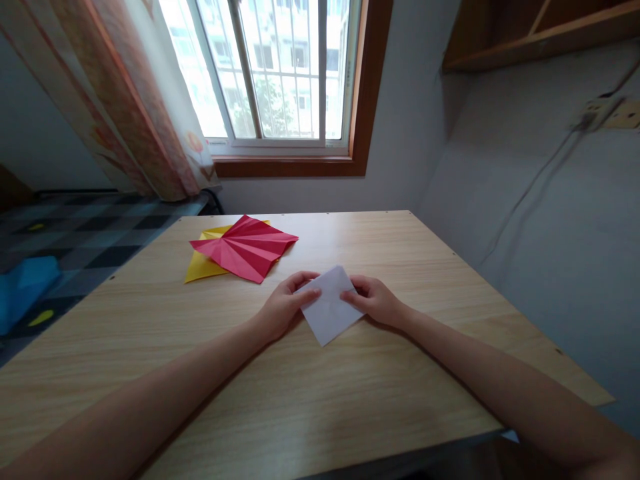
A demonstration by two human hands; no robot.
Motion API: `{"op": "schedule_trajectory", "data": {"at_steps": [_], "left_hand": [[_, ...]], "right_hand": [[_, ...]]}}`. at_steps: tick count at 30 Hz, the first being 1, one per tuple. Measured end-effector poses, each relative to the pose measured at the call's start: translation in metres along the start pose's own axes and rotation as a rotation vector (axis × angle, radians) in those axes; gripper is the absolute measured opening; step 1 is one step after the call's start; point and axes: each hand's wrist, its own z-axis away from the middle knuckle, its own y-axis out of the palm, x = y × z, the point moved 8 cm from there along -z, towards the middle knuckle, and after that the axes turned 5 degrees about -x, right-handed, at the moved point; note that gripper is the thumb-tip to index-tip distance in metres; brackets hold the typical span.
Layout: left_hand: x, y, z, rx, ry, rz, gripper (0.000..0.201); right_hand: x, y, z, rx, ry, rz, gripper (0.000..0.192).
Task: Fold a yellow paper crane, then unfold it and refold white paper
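Between my two hands is a folded white sheet of paper [330, 310], shaped like a diamond with one corner pointing toward me. My left hand [287, 303] pinches its left side, thumb on top and fingers behind. On the opposite side my right hand [377, 300] grips it the same way, its thumb lying on the face of the paper. Faint creases show on the white surface. Farther back on the left lies a creased red sheet of paper [250, 247], partly covering a yellow sheet of paper [203, 268].
The light wooden table [425, 373] ends at a wall and a window [280, 73] at the back. To the left is a checked bed [100, 217] with a blue item [27, 287] on it. A cable [530, 180] hangs along the right wall below a shelf [545, 40].
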Motion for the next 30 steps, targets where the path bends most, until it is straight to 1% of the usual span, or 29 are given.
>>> {"op": "schedule_trajectory", "data": {"at_steps": [5,10,14,16,19,21,26,30], "left_hand": [[0.001,0.003,0.000,0.051,-0.006,-0.119,0.041],[0.000,0.004,0.002,0.070,0.036,-0.243,0.033],[-0.003,0.007,0.005,0.071,0.089,-0.410,0.033],[-0.008,0.010,0.006,0.069,0.138,-0.537,0.034],[-0.017,0.014,0.010,0.040,0.264,-0.773,0.038],[-0.021,0.017,0.012,0.034,0.337,-0.889,0.039],[-0.019,0.017,0.013,0.052,0.393,-1.012,0.040],[-0.020,0.015,0.013,0.023,0.428,-1.076,0.041]], "right_hand": [[-0.001,0.004,0.001,0.071,0.045,-0.086,0.037],[-0.005,0.003,0.001,0.090,0.101,-0.119,0.043],[-0.006,0.005,0.001,0.115,0.103,-0.142,0.045],[-0.004,0.006,0.001,0.134,0.098,-0.122,0.045],[-0.003,0.010,0.003,0.187,0.108,-0.073,0.046],[-0.001,0.013,0.005,0.224,0.105,-0.035,0.046],[0.003,0.020,0.008,0.266,0.060,0.064,0.042],[0.006,0.021,0.007,0.242,0.016,0.146,0.040]]}}
